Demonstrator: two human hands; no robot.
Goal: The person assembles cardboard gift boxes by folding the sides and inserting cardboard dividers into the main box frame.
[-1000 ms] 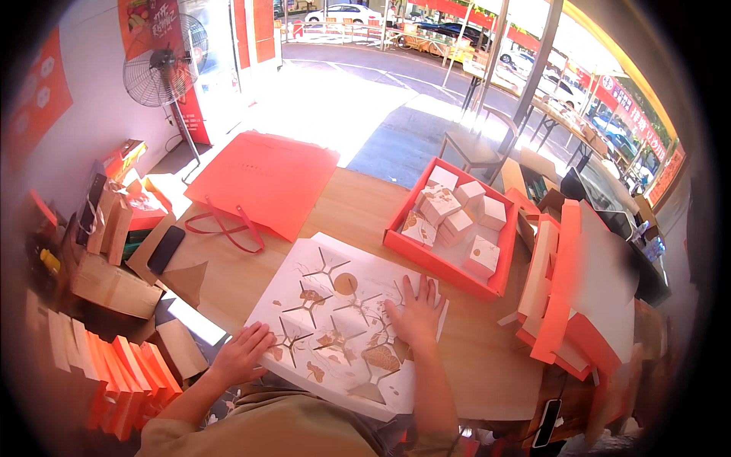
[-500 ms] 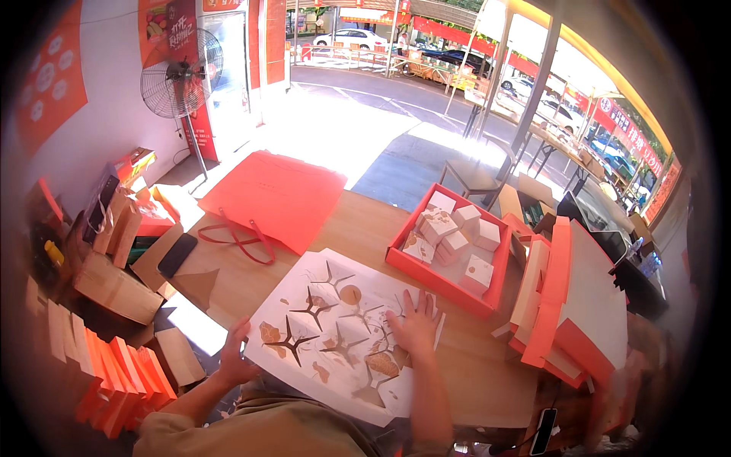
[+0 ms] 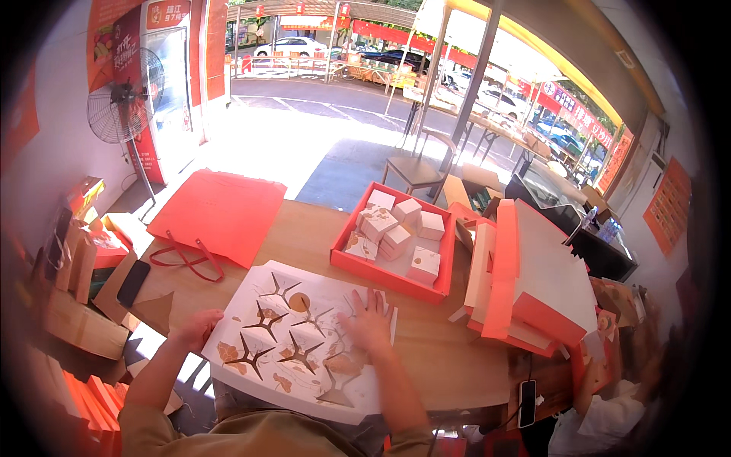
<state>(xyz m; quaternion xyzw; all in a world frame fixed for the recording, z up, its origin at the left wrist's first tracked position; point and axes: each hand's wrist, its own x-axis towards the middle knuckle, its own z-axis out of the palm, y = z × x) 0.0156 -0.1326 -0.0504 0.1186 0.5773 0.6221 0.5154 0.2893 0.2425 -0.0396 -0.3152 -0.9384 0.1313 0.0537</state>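
In front of me on the table lies a large white cardboard insert with gold leaf prints and several dark star-shaped cut-outs. Its near edge overhangs the table toward my body. My left hand holds the insert's left edge, fingers closed at the rim. Flat on the right part of the sheet rests my right hand, fingers spread, covering some cut-outs. Beyond it stands an open red box with several small white boxes bearing gold prints, some stacked on others.
A red bag with cord handles lies at the far left beside a dark phone. Stacked red-and-white boxes rise at the right. Cartons crowd the left. Another person's white sleeve shows lower right, near a phone.
The view has swung right, so everything sits further left in the picture. A person's white sleeve has come into view at lower right. My hands keep their places on the insert.
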